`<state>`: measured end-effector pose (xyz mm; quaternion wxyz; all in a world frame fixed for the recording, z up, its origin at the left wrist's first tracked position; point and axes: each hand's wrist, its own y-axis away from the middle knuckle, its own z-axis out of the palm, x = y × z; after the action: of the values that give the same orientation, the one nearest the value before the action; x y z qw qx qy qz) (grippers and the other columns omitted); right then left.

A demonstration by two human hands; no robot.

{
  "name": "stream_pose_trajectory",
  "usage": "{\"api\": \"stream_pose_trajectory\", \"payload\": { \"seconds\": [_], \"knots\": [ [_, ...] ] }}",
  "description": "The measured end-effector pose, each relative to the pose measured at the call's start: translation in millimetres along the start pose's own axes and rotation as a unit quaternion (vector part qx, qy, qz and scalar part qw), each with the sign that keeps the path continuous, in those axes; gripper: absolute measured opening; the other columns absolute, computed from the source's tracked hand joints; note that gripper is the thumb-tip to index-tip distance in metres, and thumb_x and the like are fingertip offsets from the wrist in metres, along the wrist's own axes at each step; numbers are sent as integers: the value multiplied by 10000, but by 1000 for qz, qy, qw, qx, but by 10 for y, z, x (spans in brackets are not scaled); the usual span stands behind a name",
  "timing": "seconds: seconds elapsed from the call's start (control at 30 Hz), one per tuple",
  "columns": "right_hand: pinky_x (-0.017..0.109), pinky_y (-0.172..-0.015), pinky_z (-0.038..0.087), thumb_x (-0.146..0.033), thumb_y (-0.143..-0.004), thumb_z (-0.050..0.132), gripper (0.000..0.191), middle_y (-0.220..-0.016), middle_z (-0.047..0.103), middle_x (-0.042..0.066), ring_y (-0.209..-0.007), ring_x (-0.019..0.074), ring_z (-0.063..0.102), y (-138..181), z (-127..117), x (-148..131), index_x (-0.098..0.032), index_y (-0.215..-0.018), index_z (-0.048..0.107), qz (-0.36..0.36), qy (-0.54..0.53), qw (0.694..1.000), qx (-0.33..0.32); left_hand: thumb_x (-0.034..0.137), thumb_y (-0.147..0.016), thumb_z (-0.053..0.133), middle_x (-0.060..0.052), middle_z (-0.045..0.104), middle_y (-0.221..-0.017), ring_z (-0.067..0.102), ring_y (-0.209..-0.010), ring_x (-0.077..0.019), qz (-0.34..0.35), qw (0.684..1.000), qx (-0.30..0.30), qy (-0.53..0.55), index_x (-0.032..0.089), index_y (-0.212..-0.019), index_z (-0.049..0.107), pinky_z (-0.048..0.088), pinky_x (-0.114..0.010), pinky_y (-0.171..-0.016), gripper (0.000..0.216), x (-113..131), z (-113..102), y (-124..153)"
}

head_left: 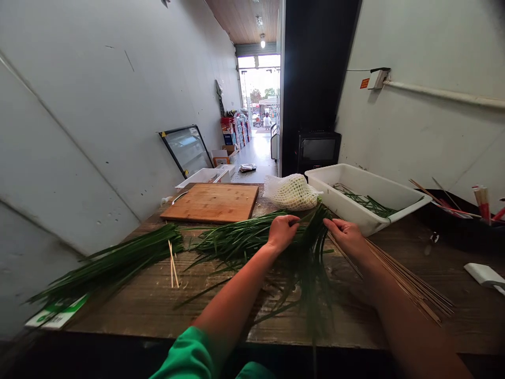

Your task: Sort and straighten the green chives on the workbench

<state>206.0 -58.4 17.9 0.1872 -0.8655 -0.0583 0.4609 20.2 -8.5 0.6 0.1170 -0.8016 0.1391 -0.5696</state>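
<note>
Long green garlic chives (pixel 236 237) lie across the middle of the wooden table. My left hand (pixel 283 231) pinches at chive strands, its fingertips left of a hanging bunch. My right hand (pixel 345 236) has thumb and fingers closed at the upper right side of that chive bunch (pixel 313 242), whose leaves droop toward the table's front edge and blur there. A second chive bundle (pixel 118 260) lies at the left. Bamboo skewers (pixel 410 279) lie under and beyond my right forearm. A few short skewers (pixel 172 266) rest near the left bundle.
A wooden cutting board (pixel 215 202) lies at the back left, beside something in white foam netting (pixel 292 190). A white tub (pixel 369 181) with some chives stands back right. Near the right edge are a dark container (pixel 453 221) and a white object (pixel 483 273).
</note>
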Motion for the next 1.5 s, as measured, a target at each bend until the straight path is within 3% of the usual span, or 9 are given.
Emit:
{"api": "stream_pose_trajectory", "payload": {
  "seconds": [0.1, 0.2, 0.3, 0.4, 0.57, 0.67, 0.97, 1.5],
  "knots": [
    [235, -458, 212, -608, -799, 492, 490, -511, 252, -63, -486, 81, 250, -15, -20, 55, -196, -552, 398, 31, -35, 999, 25, 111, -634, 684, -16, 658, -597, 571, -533, -114, -63, 996, 28, 51, 151, -709, 710, 441, -227, -554, 89, -88, -75, -56],
    [241, -431, 182, -602, -793, 511, 480, -486, 250, -72, -454, 75, 224, -21, -31, 69, -206, -560, 373, 48, -77, 996, 18, 238, -674, 693, -9, 637, -590, 521, -440, -72, -128, 967, 47, 214, 111, -827, 687, 360, -180, -438, 198, -118, -108, -97],
    [243, -419, 162, -604, -775, 529, 483, -481, 254, -74, -442, 70, 211, -13, -37, 27, -209, -553, 362, 53, -100, 994, -9, 312, -638, 731, -8, 643, -612, 460, -428, -36, -136, 932, 30, 334, 97, -889, 673, 302, -156, -416, 335, -81, -116, -115],
    [244, -423, 155, -601, -771, 534, 475, -492, 250, -74, -447, 70, 201, -4, -40, -7, -207, -561, 371, 50, -108, 992, -34, 310, -624, 742, -19, 668, -661, 443, -474, -28, -119, 918, 9, 378, 101, -895, 684, 320, -159, -453, 347, 16, -114, -103],
    [239, -456, 188, -582, -804, 500, 461, -525, 249, -61, -494, 84, 235, 4, -39, 3, -198, -569, 398, 19, -67, 996, -55, 262, -650, 732, -36, 712, -748, 534, -591, -67, -68, 932, 19, 355, 127, -961, 695, 429, -205, -614, 341, 245, -66, -34],
    [236, -486, 215, -574, -825, 469, 463, -561, 262, -47, -536, 94, 270, 17, -38, -32, -188, -573, 423, -6, -34, 997, -69, 238, -646, 734, -44, 721, -768, 598, -662, -105, -58, 943, 40, 326, 131, -906, 716, 467, -241, -684, 282, 331, -22, 1],
    [237, -495, 219, -581, -830, 436, 491, -566, 243, -37, -546, 99, 265, 82, -31, -187, -194, -542, 338, -34, 19, 998, -55, 246, -637, 744, -27, 700, -692, 618, -633, -121, -50, 943, 91, 316, 132, -797, 722, 495, -254, -648, 198, 400, 43, 29],
    [237, -496, 232, -557, -833, 441, 476, -558, 266, -38, -541, 100, 284, 86, -26, -208, -191, -536, 379, -36, 16, 997, -64, 277, -603, 774, -45, 696, -705, 657, -659, -143, -82, 914, 84, 389, 100, -773, 676, 534, -276, -641, 264, 473, 42, 65]
  ]
}}
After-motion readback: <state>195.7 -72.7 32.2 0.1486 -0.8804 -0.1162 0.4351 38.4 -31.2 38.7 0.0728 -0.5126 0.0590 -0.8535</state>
